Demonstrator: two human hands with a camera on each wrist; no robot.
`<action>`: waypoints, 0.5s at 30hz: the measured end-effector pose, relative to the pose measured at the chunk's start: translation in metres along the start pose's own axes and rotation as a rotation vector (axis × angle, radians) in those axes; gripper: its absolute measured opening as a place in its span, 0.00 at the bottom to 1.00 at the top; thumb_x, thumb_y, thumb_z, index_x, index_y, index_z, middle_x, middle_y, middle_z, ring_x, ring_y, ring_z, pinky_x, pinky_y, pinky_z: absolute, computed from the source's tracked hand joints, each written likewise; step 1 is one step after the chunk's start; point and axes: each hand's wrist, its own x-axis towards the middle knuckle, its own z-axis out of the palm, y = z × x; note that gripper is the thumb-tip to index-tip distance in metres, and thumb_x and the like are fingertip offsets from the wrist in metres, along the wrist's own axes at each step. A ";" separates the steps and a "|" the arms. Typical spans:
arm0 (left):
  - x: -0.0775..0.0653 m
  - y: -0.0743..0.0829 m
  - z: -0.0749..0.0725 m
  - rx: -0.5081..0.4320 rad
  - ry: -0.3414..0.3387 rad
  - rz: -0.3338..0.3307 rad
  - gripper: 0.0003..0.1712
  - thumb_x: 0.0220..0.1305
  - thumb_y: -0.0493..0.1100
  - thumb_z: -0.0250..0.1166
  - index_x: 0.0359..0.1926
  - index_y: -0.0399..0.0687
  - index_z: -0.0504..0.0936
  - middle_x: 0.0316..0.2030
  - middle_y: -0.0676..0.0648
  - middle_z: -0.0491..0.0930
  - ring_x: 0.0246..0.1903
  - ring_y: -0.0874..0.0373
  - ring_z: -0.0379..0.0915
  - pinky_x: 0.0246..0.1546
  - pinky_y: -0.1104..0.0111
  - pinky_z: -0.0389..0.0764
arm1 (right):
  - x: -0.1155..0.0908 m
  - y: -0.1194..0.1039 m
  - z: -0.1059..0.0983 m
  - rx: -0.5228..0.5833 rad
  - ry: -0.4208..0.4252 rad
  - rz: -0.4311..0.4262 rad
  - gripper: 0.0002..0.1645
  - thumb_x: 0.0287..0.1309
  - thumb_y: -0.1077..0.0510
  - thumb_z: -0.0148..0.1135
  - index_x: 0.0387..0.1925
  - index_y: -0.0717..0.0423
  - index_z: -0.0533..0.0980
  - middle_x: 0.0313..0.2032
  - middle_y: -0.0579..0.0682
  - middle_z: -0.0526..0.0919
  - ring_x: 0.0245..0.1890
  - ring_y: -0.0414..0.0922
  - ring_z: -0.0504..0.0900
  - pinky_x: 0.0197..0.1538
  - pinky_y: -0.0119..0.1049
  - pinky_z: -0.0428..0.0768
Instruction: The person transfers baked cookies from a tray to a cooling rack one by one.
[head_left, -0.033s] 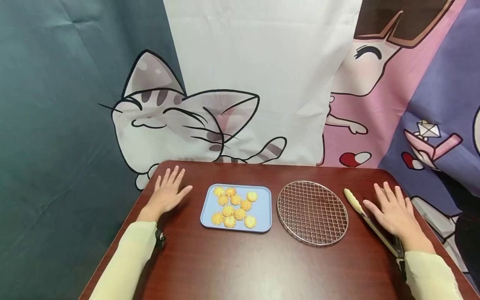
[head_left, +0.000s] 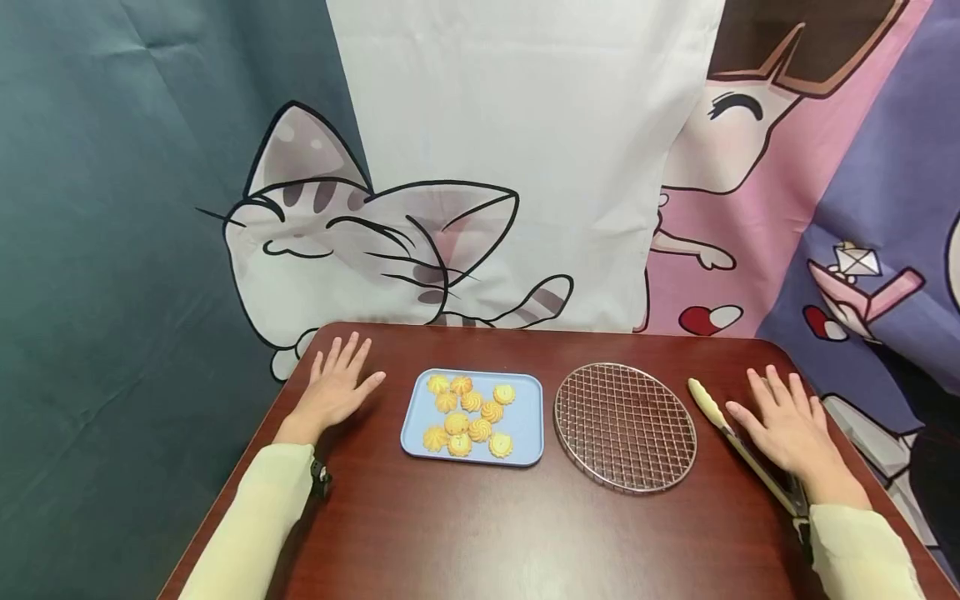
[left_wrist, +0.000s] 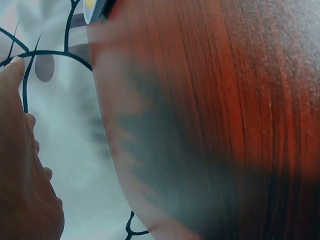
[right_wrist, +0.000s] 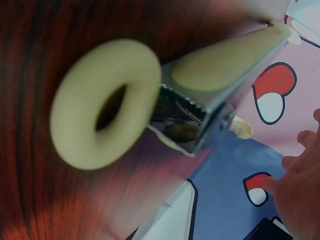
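My left hand (head_left: pixel 330 396) lies spread with straight fingers at the table's left side, holding nothing. To its right, a light blue tray (head_left: pixel 528 425) carries several yellow piped butter cookies (head_left: pixel 479 428). Beside the tray is a round wire cooling rack (head_left: pixel 626 425). A pair of tongs (head_left: pixel 759 471) with cream-coloured tips lies slantwise at the right. My right hand (head_left: pixel 795 437), fingers straight and apart, is just over and beside these tongs and partly hides them. In the right wrist view, the tongs' cream ring (right_wrist: pixel 142 100) and metal body appear close up, apart from the fingers.
The dark red-brown wooden table (head_left: pixel 480 533) has rounded far corners. Behind it hangs a cloth backdrop (head_left: pixel 525 100) printed with a cartoon cat and figures. The left wrist view shows the table edge and the hand's shadow on the wood.
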 end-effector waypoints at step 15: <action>-0.021 0.014 0.001 -0.037 0.034 0.036 0.49 0.74 0.72 0.44 0.82 0.49 0.46 0.81 0.40 0.40 0.79 0.38 0.27 0.72 0.35 0.32 | -0.019 -0.016 -0.017 -0.010 0.065 -0.043 0.50 0.72 0.37 0.52 0.80 0.59 0.45 0.77 0.71 0.43 0.77 0.65 0.23 0.69 0.67 0.18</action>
